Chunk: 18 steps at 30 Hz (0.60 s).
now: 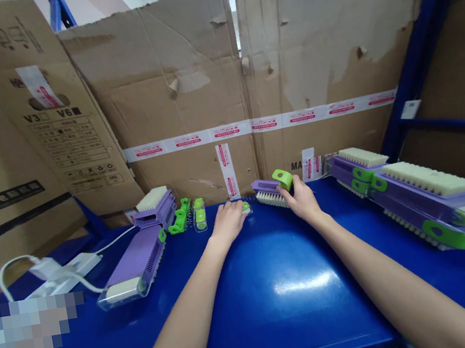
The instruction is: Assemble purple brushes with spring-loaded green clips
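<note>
right hand [302,198] gripping brush [267,189], left hand [228,219] pinching green piece [245,208]

Green clip [245,208] mostly under left hand [228,222]

The one view comes from a camera on the person's head, above the near edge of the blue tabletop [306,303]. It tilts forward and down across the tabletop, facing the wall of cardboard boxes [183,87] along its far edge. It sits close and very wide: both bare forearms run in from the bottom border, the left hand [229,221] and right hand [303,201] land mid-picture by the purple brush [267,191] at the tabletop's far side, and straight lines bow toward the corners.
</note>
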Motion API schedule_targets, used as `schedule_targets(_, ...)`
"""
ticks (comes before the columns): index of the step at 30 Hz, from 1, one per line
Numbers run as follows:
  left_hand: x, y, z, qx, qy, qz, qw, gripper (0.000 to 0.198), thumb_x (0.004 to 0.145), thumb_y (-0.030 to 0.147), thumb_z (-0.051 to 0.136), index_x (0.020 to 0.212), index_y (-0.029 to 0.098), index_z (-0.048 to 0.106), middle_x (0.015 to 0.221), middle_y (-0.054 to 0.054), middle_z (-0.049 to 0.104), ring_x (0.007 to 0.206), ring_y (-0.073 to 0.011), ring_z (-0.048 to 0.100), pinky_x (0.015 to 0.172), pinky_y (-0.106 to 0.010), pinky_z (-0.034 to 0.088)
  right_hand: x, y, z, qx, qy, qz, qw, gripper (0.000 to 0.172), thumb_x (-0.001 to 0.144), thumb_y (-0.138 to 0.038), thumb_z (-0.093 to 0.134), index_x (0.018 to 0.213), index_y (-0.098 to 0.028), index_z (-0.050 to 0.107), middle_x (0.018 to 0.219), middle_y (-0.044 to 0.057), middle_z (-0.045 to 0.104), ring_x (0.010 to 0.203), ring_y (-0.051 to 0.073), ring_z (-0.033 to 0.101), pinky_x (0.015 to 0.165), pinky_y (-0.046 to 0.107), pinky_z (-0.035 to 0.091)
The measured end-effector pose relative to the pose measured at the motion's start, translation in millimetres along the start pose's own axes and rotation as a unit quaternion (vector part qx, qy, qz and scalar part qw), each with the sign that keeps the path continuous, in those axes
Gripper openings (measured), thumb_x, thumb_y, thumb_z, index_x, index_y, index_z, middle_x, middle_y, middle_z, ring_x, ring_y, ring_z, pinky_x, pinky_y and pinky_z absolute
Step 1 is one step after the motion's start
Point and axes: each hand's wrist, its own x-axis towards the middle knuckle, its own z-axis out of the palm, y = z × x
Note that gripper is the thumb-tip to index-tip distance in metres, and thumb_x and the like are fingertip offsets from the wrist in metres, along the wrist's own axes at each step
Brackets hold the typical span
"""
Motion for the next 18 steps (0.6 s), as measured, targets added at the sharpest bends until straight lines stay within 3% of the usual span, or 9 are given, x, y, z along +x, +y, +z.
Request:
schedule_targets(6,-3,1,14.3,0.016,0.036,-0.018,0.999,0.034,0.086,0.021,0.049,0.120,0.014,0.049,0.115,-0.015,0.060,0.108,-0.0283,0.054,0.093,-0.043,0.037,4,7,8,0.030,0.019,0.032,0.999,0.046,0.086,-0.052,0.039,0.113,-0.014,0.044,0.105,0.018,0.062,0.096,0.030,0.060,0.077,0.037,0.046)
schedule_targets(12,-2,3,20.4,0.013,0.055,-0.015,0.998,0.043,0.086,0.019,0.046,0.128,0.015,0.045,0.118,-0.017,0.059,0.110,-0.0290,0.052,0.096,-0.047,0.035,10,4,18,0.006,0.085,0.128,0.988,0.049,0.088,-0.053,0.035,0.116,-0.013,0.042,0.094,0.017,0.066,0.079,0.029,0.064,0.063,0.033,0.044)
schedule_targets(18,0,2,20.5,0.031,0.079,-0.014,0.996,0.048,0.086,0.022,0.048,0.132,0.013,0.043,0.121,-0.018,0.056,0.114,-0.0304,0.050,0.100,-0.050,0.033,15,3,12,-0.009,0.149,0.186,0.971,0.051,0.085,-0.056,0.039,0.110,-0.012,0.048,0.077,0.016,0.066,0.070,0.031,0.064,0.061,0.035,0.043)
